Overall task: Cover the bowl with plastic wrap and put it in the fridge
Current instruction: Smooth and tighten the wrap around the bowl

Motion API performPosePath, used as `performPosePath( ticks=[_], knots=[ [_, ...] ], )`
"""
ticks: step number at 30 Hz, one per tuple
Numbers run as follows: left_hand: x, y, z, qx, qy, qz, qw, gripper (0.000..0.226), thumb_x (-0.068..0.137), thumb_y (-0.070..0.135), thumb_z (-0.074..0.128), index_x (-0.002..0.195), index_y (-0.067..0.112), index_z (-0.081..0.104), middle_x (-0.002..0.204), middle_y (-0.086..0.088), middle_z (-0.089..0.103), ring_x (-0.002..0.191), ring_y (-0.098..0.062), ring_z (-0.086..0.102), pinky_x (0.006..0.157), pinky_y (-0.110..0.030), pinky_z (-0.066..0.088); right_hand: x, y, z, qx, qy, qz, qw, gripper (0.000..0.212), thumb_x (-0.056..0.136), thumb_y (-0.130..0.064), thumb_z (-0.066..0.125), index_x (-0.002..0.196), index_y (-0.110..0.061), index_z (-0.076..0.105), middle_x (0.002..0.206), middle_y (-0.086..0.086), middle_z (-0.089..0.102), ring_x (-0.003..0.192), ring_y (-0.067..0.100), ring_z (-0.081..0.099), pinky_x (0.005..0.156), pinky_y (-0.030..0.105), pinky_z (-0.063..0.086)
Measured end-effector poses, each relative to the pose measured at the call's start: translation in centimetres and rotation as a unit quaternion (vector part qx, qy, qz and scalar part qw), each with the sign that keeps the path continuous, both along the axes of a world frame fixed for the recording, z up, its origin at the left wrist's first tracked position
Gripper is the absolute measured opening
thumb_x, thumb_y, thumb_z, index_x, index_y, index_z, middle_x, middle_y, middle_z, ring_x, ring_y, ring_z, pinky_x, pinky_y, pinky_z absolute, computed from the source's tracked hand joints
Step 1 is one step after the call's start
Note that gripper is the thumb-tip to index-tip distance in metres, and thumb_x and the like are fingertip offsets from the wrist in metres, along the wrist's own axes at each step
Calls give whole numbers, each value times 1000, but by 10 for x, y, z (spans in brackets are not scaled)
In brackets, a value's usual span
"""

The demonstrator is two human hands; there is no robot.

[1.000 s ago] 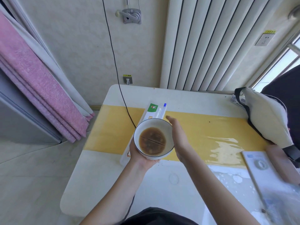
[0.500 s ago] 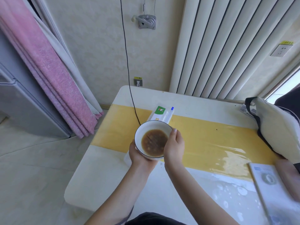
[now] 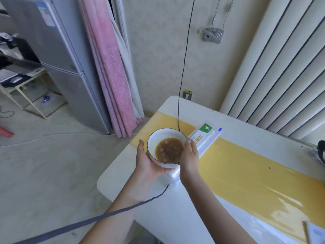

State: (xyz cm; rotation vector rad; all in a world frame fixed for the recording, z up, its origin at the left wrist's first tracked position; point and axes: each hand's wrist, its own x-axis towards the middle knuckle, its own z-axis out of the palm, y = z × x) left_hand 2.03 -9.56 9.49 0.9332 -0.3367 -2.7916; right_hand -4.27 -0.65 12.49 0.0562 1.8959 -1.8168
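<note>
A white bowl (image 3: 154, 143) with a dark rim holds brown soup. It is lifted above the table's left end, tilted slightly toward me. My left hand (image 3: 146, 164) cups it from below and the left side. My right hand (image 3: 189, 155) presses against its right side, thumb at the rim. I cannot tell whether plastic film lies over the bowl. The plastic wrap box (image 3: 204, 138), white with a green label, lies on the table just behind the bowl. A grey two-door fridge (image 3: 66, 67) stands shut at the left, beyond the table.
The white table (image 3: 123, 173) has a yellow band across it. A black cable (image 3: 182, 67) hangs down to the table by the bowl. Pink curtains (image 3: 112, 67) hang between fridge and table. A wooden rack (image 3: 26, 88) stands left of the fridge. Open floor lies between.
My right hand has closed onto the bowl's right side. My view has swung left, and the fridge now shows in full. The bowl stays lifted in both hands.
</note>
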Motion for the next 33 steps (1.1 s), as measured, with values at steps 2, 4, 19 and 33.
performPosePath(
  ticks=[2,4,19,33],
  knots=[
    [9,-6,7,-29,-9,21,999,74,81,71,38,122,14,62,122,-22,64,100,-42,65,89,-62,44,1,-8,0,-2,-14,22,1000,35,103,-30,28,124,-18,54,122,0,56,113,19,52,94,29,41],
    [14,-13,14,-43,-11,28,999,74,77,71,45,122,15,64,123,-20,64,109,-40,62,90,-61,45,4,-18,-2,-4,-25,43,999,35,102,-32,30,125,-21,53,124,-3,54,113,18,50,96,30,41],
    [49,-101,20,-84,-47,52,994,68,76,56,62,127,13,59,124,-18,64,104,-37,64,74,-52,54,32,-115,-10,-20,-2,65,998,24,100,-30,34,96,-34,57,100,-1,62,104,24,59,99,46,48],
    [100,-272,30,-103,-38,-3,994,52,80,54,57,113,14,62,109,-16,66,99,-35,63,79,-49,53,96,-274,-3,-40,9,0,999,32,90,-36,37,77,-49,64,102,-6,65,107,21,61,101,48,46]
  ],
)
